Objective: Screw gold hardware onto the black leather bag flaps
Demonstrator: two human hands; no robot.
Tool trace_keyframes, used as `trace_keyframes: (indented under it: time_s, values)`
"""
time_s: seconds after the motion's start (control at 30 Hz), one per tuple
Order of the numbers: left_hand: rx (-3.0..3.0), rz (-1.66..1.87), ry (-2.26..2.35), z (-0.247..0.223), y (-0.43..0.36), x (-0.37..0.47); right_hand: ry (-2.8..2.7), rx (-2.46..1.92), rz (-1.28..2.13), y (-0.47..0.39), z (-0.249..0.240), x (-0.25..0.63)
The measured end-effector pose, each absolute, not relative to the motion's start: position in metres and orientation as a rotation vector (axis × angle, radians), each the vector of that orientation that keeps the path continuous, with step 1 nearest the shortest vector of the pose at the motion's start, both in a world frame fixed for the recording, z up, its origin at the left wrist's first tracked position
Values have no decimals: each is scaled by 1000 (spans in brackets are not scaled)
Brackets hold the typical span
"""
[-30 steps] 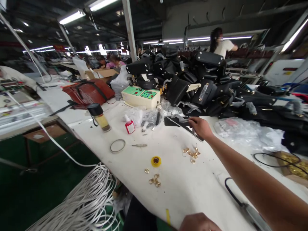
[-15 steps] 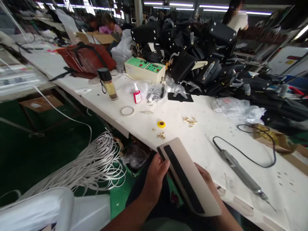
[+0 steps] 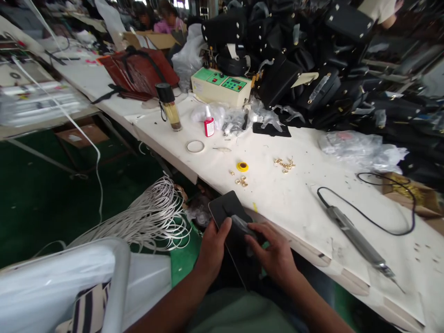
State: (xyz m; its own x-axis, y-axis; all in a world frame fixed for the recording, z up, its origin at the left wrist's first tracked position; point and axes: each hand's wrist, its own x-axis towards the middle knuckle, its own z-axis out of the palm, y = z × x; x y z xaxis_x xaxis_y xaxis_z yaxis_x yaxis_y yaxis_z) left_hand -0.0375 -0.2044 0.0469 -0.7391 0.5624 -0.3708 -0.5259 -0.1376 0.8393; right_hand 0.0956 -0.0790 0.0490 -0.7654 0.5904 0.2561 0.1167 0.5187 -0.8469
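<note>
A flat black bag panel (image 3: 227, 203) is held low at the near edge of the table, its black face up. My left hand (image 3: 211, 249) grips its left side with the thumb on top. Over the panel, my right hand (image 3: 277, 252) pinches a piece wrapped in clear plastic (image 3: 242, 225); what lies inside the wrap is not clear. Small gold metal fittings (image 3: 242, 181) lie on the table beyond the panel, beside a yellow ring-shaped roll (image 3: 242, 166). Another cluster of gold fittings (image 3: 285, 164) sits farther right.
On the white table (image 3: 298, 199) lies a corded electric screwdriver (image 3: 357, 243) at right. A red glue bottle (image 3: 208, 124), drink flask (image 3: 169, 108) and cream control box (image 3: 221, 88) stand farther back. Black bags (image 3: 280, 81) are piled behind. White cord (image 3: 138, 222) heaps at floor left.
The panel has turned from its beige side with a black strip to its black side. My right hand has come from behind its right edge onto the plastic-wrapped piece. The view has tilted down.
</note>
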Motion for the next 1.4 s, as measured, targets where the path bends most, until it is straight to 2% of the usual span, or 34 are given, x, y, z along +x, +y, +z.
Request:
trace_keyframes:
  time_s: [0.13,0.37,0.5,1.03,1.13,1.3,1.4]
  values:
    - [-122,1919,1437,41,-204,-51,-2346,-488,1289,-57,59,77]
    - [-25,1952,1578,42,-205,-64,-2535,-793,791,21,57,8]
    - [30,1938,1556,39,-204,-66,-2691,-891,667,35,45,-15]
    - [94,1949,1532,56,-198,-68,-2972,-937,542,50,58,5]
    - [117,1944,1533,60,-197,-65,-2896,-986,711,47,67,14]
    - [160,1908,1555,65,-194,-56,-2163,-827,1536,5,94,36]
    - [233,1850,1593,70,-189,-49,-2042,-626,1564,-27,100,44]
